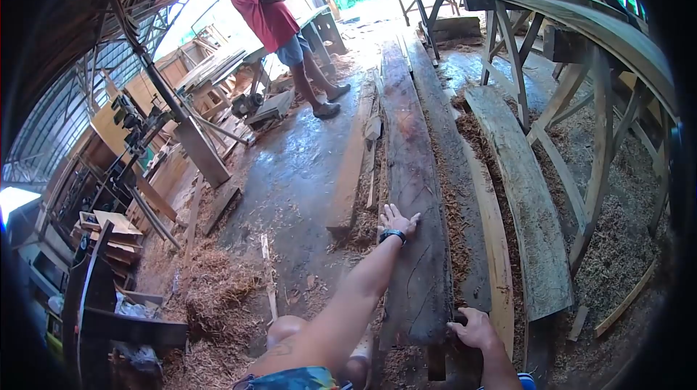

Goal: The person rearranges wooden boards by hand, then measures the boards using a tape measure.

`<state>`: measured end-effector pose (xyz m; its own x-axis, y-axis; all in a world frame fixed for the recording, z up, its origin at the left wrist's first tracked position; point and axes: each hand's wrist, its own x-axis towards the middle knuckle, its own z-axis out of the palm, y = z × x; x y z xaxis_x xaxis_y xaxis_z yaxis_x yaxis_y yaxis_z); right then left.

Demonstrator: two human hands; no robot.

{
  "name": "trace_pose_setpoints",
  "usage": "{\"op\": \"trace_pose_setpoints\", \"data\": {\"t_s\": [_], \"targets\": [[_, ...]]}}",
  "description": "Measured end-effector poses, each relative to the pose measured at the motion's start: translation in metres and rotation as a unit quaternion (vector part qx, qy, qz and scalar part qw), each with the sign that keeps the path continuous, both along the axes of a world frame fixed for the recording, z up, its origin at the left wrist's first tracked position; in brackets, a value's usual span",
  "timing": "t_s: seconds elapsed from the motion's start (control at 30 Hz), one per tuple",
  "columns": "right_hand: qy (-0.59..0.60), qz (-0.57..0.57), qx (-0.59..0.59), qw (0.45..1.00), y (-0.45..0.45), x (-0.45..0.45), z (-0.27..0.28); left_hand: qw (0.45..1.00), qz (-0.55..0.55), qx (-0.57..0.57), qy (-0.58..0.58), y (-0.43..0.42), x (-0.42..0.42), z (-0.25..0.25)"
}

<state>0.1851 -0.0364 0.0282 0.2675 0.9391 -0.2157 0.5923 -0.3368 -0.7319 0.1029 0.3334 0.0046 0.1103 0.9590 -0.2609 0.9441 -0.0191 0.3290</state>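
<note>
A long dark wooden plank runs away from me along the middle of the floor. My left hand, with a dark watch on the wrist, lies palm down near its left edge, fingers spread. Beside the plank's near right corner is my right hand; its thumb and forefinger are apart and point at the edge. Whether those fingers touch the wood is hard to tell. A narrower, paler board lies to the right, with wood shavings in the gap.
A person in a red shirt stands ahead on the left. Trestles carry long curved boards on the right, above a broad slab. A slanted post and heaped shavings are on the left.
</note>
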Motion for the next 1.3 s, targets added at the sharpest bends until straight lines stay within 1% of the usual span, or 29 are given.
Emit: {"op": "trace_pose_setpoints", "data": {"t_s": [0.07,0.2,0.3,0.37,0.5,0.53,0.57,0.6,0.7,0.8,0.83,0.87,0.93,0.97,1.0,1.03,1.07,1.1,1.13,1.17,1.2,1.23,1.27,1.3], "targets": [[0.004,-0.004,-0.002,1.0,0.001,0.001,-0.001,1.0,-0.013,0.015,0.011,0.0,-0.004,-0.007],[0.012,0.008,-0.008,1.0,0.003,0.002,0.003,1.0,-0.025,0.004,0.009,-0.004,-0.012,-0.002],[0.027,0.011,-0.05,0.998,0.009,0.004,0.004,1.0,-0.021,0.0,0.001,-0.014,-0.022,-0.003],[0.044,0.015,-0.068,0.997,0.011,0.004,0.017,1.0,-0.013,-0.004,-0.011,-0.03,-0.033,-0.002],[0.065,0.012,-0.087,0.994,0.018,0.006,0.02,0.996,0.009,0.009,-0.086,-0.072,-0.073,-0.035],[0.056,0.013,-0.076,0.995,0.019,0.007,0.015,0.993,0.022,0.004,-0.112,-0.085,-0.083,-0.039],[0.046,0.013,-0.065,0.997,0.02,0.008,0.005,0.989,0.031,-0.024,-0.142,-0.097,-0.096,-0.041],[0.035,0.014,-0.056,0.998,0.021,0.009,-0.003,0.983,0.04,-0.053,-0.172,-0.12,-0.104,-0.029],[0.026,-0.006,-0.028,0.999,0.022,0.014,-0.018,0.977,0.101,-0.026,-0.184,-0.173,-0.126,-0.04],[0.072,-0.047,-0.02,0.996,0.026,0.023,-0.036,0.983,0.085,0.036,-0.158,-0.225,-0.13,-0.022],[0.088,-0.057,-0.034,0.994,0.028,0.025,-0.037,0.994,0.003,0.068,-0.089,-0.246,-0.126,-0.006],[0.077,-0.069,-0.028,0.994,0.03,0.026,-0.032,0.991,-0.082,0.099,-0.019,-0.268,-0.123,0.012],[0.058,-0.092,-0.016,0.994,0.034,0.024,-0.019,0.976,-0.188,0.093,-0.05,-0.313,-0.122,0.054],[0.043,-0.12,-0.007,0.992,0.036,0.023,-0.032,0.969,-0.189,0.042,-0.15,-0.329,-0.134,0.041],[0.028,-0.149,0.001,0.988,0.038,0.025,-0.055,0.95,-0.188,-0.009,-0.249,-0.35,-0.15,0.024],[0.011,-0.179,0.01,0.984,0.038,0.032,-0.07,0.951,-0.144,-0.009,-0.274,-0.369,-0.158,0.024],[0.016,-0.214,-0.009,0.977,0.037,0.04,-0.073,0.949,-0.101,-0.01,-0.298,-0.384,-0.163,0.029],[0.021,-0.251,-0.03,0.967,0.035,0.045,-0.072,0.924,-0.008,-0.091,-0.372,-0.382,-0.164,0.027],[0.027,-0.287,-0.052,0.956,0.032,0.045,-0.072,0.879,0.084,-0.172,-0.436,-0.379,-0.165,0.023],[0.021,-0.31,-0.084,0.947,0.027,0.041,-0.074,0.817,0.177,-0.251,-0.489,-0.378,-0.167,0.017],[0.013,-0.332,-0.116,0.936,0.02,0.038,-0.066,0.735,0.268,-0.325,-0.531,-0.376,-0.167,0.011],[0.004,-0.353,-0.145,0.924,0.017,0.036,-0.06,0.637,0.351,-0.39,-0.564,-0.371,-0.165,0.003],[-0.004,-0.365,-0.163,0.917,0.014,0.031,-0.064,0.526,0.426,-0.448,-0.583,-0.364,-0.162,-0.003],[-0.013,-0.377,-0.181,0.908,0.007,0.023,-0.075,0.463,0.43,-0.46,-0.624,-0.356,-0.159,-0.008]]}}
